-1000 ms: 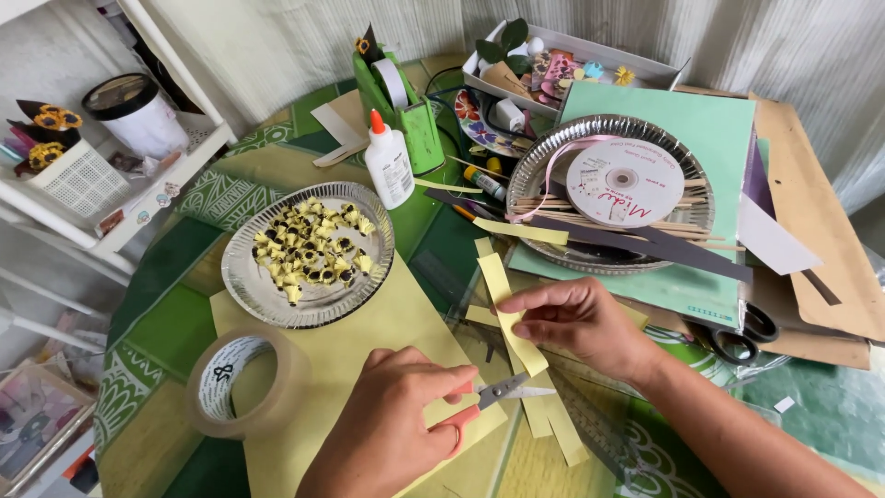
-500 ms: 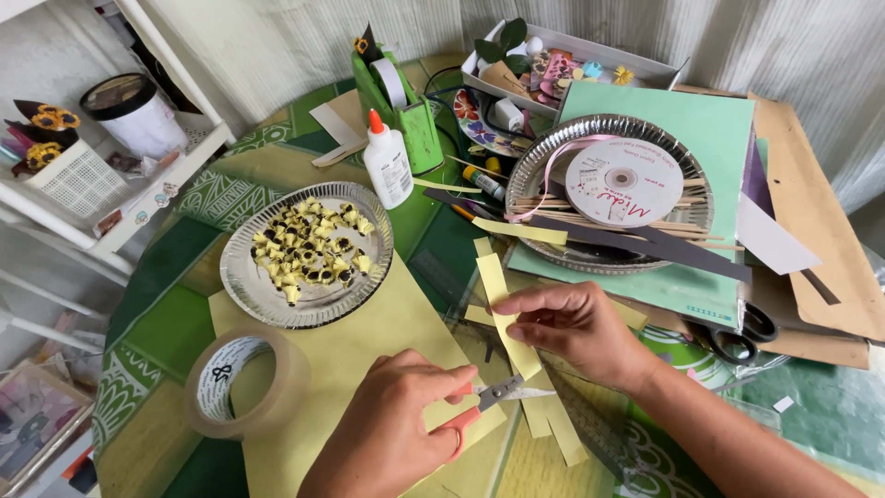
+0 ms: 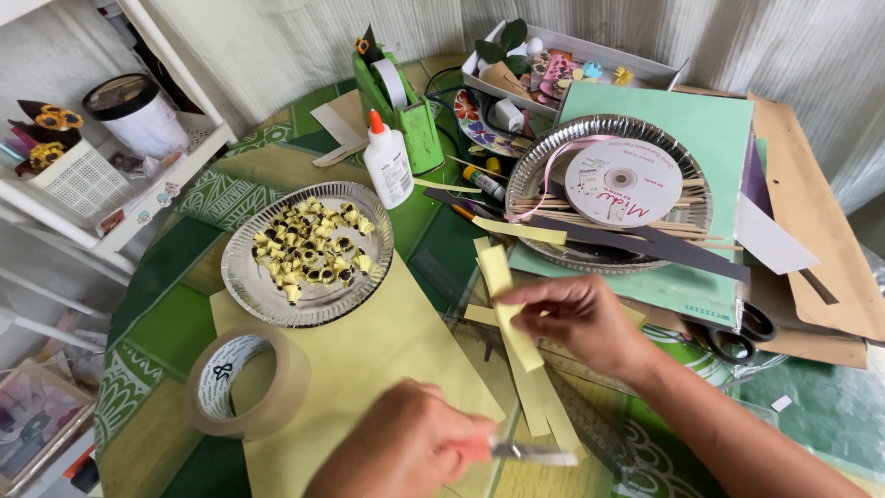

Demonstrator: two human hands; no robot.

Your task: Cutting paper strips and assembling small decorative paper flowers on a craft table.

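Shelving of white wire and board fills the upper left of the frame, carrying a white lidded tub [image 3: 138, 115] and a small mesh basket [image 3: 78, 175]. Lower down, on the green patterned table [image 3: 175, 323], a roll of tan packing tape [image 3: 241, 385] lies flat beside a large pale-yellow paper sheet [image 3: 369, 369]. Just above the sheet sits a ribbed foil plate [image 3: 241, 286] heaped with small yellow-and-dark curled paper pieces [image 3: 309, 242]. Behind it stand a white glue bottle [image 3: 387, 166] with an orange tip and a green tape dispenser [image 3: 410, 115].

At bottom centre the left hand [image 3: 406, 452] is clenched around a thin metal cutter [image 3: 530, 453] with a reddish grip, its blade pointing right. The right hand [image 3: 581, 323] pinches a narrow yellow paper strip [image 3: 509, 304] between thumb and fingertips. The strip's long axis runs from upper left to lower right, and its lower end hangs above and just right of the blade tip, so the left hand is the nearer to that free end. More cut strips [image 3: 544, 406] lie flat beneath.

To the right, a second foil plate [image 3: 539, 175] holds a white ribbon spool [image 3: 619, 183], thin wooden sticks and dark paper strips, resting on mint-green card [image 3: 719, 138]. Black-handled scissors [image 3: 737, 337] lie at its lower edge, brown cardboard [image 3: 811, 203] at far right.
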